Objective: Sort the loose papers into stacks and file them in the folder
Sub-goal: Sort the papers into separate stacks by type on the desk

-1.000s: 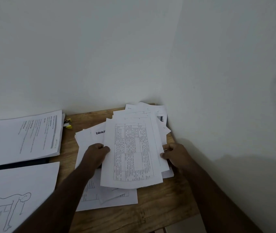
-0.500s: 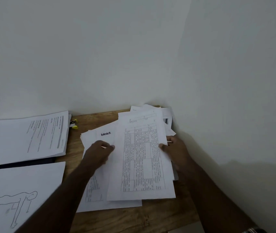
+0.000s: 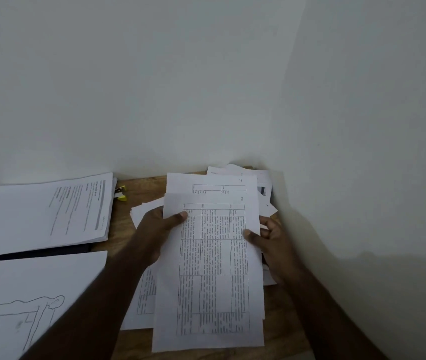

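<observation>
On the left, a text stack (image 3: 48, 211) lies on a dark folder (image 3: 32, 253), with a figure-drawing sheet (image 3: 25, 302) nearer: sorting looks partly done, filing not. At centre the left hand (image 3: 154, 235) and right hand (image 3: 274, 242) pinch the table sheet (image 3: 214, 268), fingers clamped on its edges, above the loose papers (image 3: 253, 178) on the desk (image 3: 144, 188). Walls crowd the back and right; open room lies leftward.

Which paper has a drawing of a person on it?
The sheet at the near left of the table, the drawing sheet. It shows a line sketch of a figure leaning on its hands. The stack behind it and the sheet in the hands carry only text and tables.
</observation>
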